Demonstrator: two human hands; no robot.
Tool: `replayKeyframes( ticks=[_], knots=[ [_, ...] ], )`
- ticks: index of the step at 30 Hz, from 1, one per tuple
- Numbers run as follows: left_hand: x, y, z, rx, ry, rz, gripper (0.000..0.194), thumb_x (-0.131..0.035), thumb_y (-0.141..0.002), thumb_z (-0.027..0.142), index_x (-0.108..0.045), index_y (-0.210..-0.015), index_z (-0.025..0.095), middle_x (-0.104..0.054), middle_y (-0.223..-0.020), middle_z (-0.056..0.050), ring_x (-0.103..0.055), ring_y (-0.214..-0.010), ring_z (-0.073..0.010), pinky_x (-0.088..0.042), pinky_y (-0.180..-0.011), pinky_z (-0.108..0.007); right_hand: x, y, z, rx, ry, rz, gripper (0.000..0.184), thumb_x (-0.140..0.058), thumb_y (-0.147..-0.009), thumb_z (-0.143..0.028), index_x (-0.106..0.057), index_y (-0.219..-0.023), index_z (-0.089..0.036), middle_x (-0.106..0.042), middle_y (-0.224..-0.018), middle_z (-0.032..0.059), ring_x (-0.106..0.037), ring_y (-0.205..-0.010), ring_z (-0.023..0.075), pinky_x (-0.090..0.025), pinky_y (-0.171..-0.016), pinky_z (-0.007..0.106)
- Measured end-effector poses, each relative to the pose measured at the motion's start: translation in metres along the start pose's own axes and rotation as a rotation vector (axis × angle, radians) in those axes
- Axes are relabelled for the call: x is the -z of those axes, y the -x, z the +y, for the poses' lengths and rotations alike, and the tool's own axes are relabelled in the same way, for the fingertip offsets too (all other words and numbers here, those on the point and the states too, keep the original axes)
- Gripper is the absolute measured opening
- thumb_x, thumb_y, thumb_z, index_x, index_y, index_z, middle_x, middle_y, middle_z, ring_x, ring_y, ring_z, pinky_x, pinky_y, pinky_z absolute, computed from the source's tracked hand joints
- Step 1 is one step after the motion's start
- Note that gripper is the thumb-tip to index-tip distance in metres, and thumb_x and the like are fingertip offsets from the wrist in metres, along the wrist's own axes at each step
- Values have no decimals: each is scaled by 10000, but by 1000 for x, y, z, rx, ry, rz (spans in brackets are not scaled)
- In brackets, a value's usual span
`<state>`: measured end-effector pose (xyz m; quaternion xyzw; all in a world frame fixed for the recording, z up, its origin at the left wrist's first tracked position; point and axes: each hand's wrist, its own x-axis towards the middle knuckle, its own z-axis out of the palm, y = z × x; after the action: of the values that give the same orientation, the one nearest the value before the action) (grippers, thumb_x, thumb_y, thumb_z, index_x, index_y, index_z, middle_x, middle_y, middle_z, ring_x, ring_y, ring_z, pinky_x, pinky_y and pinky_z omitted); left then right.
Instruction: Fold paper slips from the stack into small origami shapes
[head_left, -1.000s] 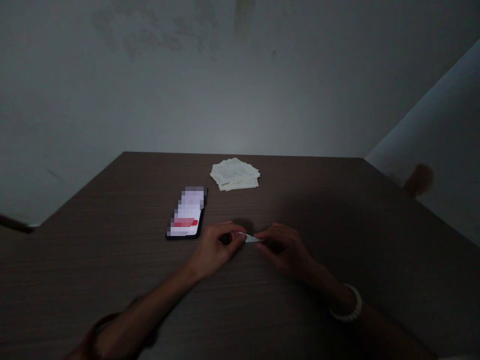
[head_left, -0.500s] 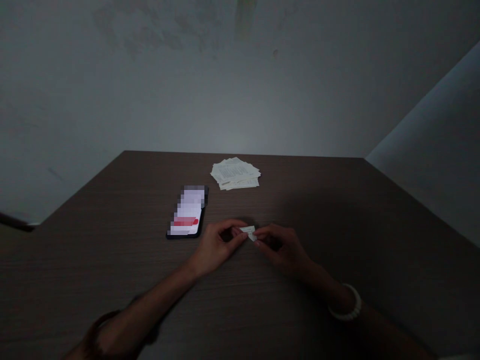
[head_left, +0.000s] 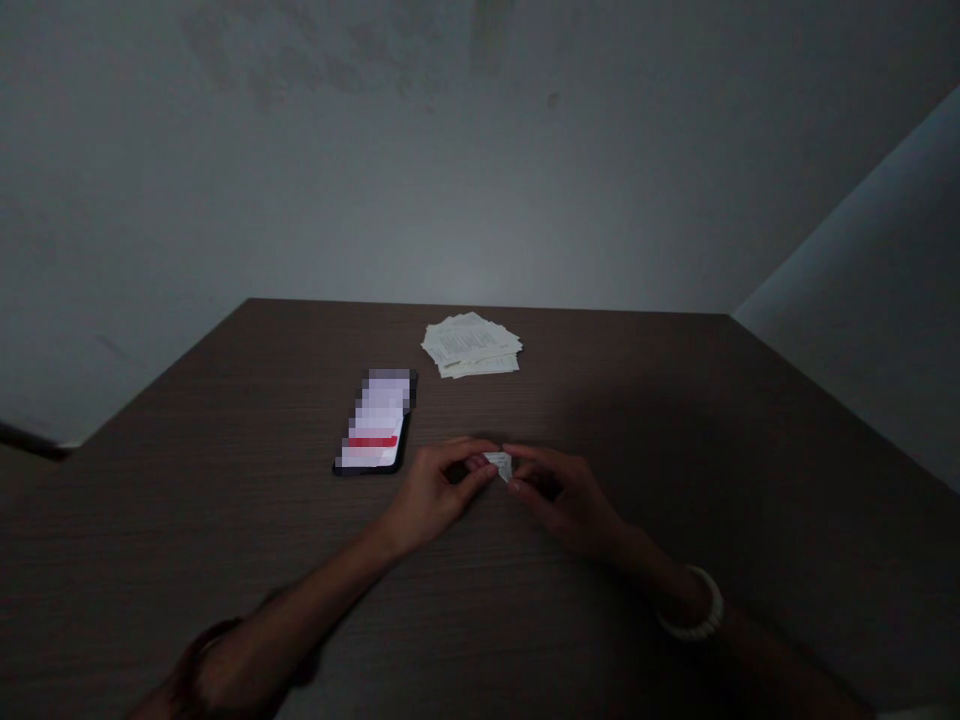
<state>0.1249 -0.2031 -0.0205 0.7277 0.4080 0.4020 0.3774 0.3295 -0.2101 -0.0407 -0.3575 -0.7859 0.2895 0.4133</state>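
Fingers of the bare left hand (head_left: pixel 435 490) pinch the left end of a small, white, angular piece of printed paper (head_left: pixel 504 466), thumb against index. The piece sits between the hands, about midway between the side edges of the brown wood-grain counter (head_left: pixel 225 400) and well in from its far edge. It looks folded, and should handle as nearly weightless, thin and pliable, stiffer along any crease and easily torn, so its edges and corners seem the best hold. At its right edge, the bare right hand (head_left: pixel 564 488) has thumb and index tips slightly parted; whether they grip or only touch is unclear.

For writing, a black-edged rectangular phone (head_left: pixel 375 420), toward the counter's left edge, shows a pixelated screen with a red bar, no brand legible. Near the far edge, a loose stack of white printed sheets (head_left: pixel 472 345) bears lines too small to read; the pinched piece's faint marks are equally unreadable.
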Motion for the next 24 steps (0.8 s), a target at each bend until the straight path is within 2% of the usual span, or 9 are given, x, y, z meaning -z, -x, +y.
replayKeyframes(
  ticks=[4, 15, 24],
  knots=[
    [1, 0, 1, 1, -21, -11, 185, -608, -872, 242, -688, -1016, 159, -679, -837, -46, -613, -741, -159, -488, -687, -279, 0, 0, 2, 14, 3, -9, 414, -602, -865, -204, -534, -1273, -231, -674, -755, -14, -581, -594, 97, -471, -563, 220],
    [-1, 1, 1, -38, -42, -11, 197, -582, -876, 214, -666, -1046, 163, -668, -853, -47, -602, -747, -158, -480, -687, -291, -1, 0, -1, -55, 15, -17, 380, -592, -865, -226, -553, -1243, -218, -678, -760, -11, -596, -604, 105, -481, -582, 227],
    [0, 0, 3, -53, -91, -13, 188, -561, -861, 154, -671, -1014, 168, -651, -894, -51, -589, -794, -160, -481, -723, -299, -3, 0, 3, 44, 125, 28, 427, -546, -878, -181, -509, -1302, -219, -682, -785, 0, -591, -623, 108, -483, -622, 244]
  ],
)
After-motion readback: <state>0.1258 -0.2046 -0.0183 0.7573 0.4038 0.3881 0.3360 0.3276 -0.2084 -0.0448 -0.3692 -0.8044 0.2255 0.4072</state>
